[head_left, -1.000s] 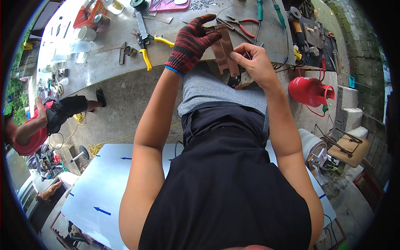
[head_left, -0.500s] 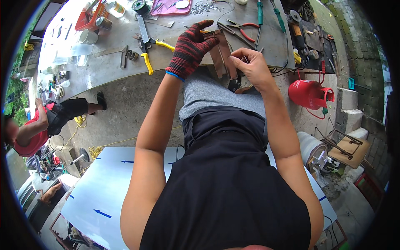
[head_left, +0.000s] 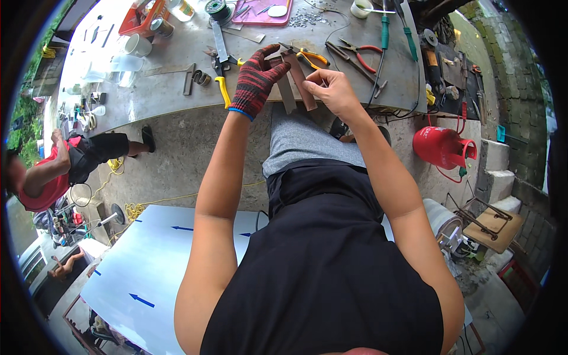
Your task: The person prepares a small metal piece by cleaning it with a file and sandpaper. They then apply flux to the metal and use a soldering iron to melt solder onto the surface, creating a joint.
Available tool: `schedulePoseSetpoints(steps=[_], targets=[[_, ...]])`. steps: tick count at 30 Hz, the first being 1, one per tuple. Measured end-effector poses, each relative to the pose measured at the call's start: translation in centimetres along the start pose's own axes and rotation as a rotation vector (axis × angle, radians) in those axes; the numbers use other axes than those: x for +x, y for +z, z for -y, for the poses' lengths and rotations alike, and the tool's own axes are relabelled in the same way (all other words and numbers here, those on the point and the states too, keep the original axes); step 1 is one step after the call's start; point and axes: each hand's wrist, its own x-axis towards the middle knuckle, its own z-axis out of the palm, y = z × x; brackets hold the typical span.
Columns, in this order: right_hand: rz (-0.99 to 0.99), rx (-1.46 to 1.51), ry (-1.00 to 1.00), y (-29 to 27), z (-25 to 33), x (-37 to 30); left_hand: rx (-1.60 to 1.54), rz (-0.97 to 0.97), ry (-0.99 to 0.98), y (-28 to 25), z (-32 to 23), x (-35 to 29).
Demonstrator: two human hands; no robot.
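Note:
My left hand [head_left: 258, 81], in a red and black striped knit glove, grips a bent copper-coloured metal strip [head_left: 302, 83] over the table's near edge. One leg of it is reddish, the other greyer, and both point down toward me. Bare, my right hand [head_left: 334, 93] is beside the strip's right side with thumb and forefinger pinched together. Whatever lies in that pinch is too small to make out. Just beyond the strip lie pliers with orange-yellow handles [head_left: 313, 57]. Yellow-handled snips [head_left: 223, 90] rest left of my glove.
On the metal table [head_left: 160, 97] are red-handled pliers [head_left: 368, 59], green-handled tools [head_left: 385, 32], a pink tray [head_left: 278, 19], a wire spool [head_left: 217, 10] and a red basket [head_left: 133, 21]. A red gas cylinder [head_left: 441, 145] stands right. Another person [head_left: 77, 160] is at the left.
The view has shifted, so the table sits lower and further right. Both hands and the metal strip have moved slightly left relative to the table tools, and the orange-yellow pliers now show more fully.

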Motion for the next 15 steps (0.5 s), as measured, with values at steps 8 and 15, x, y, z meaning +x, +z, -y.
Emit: schedulePoseSetpoints(steps=[8, 15], targets=[[-0.091, 0.086, 0.021, -0.7, 0.8, 0.6, 0.535, -0.209, -0.061, -6.2, 5.4, 9.5], [-0.005, 0.102, -0.019, -3.0, 3.0, -2.7, 0.886, -0.312, -0.214, -10.1, 9.4, 15.3]])
